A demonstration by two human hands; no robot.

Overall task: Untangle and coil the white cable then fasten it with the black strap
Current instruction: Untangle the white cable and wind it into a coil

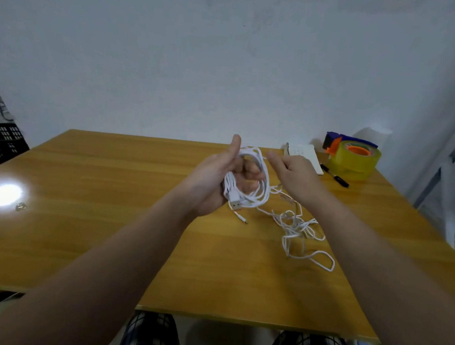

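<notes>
Yellow-brown wooden table (113,219) is partly covered by the loose tangle of a thin white cable (248,200). The coiled part is gripped above the tabletop by the left hand (220,182), fingers curled through the loops. A strand beside the coil is pinched by the right hand (295,173).

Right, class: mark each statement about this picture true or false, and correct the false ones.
1. The left hand holds a coil of white cable. True.
2. All the cable is coiled. False: a tangle lies loose on the table.
3. A roll of yellow tape stands at the table's far right. True.
4. The right hand holds the black pen. False: it pinches cable; the pen lies on the table beside the tape.
</notes>
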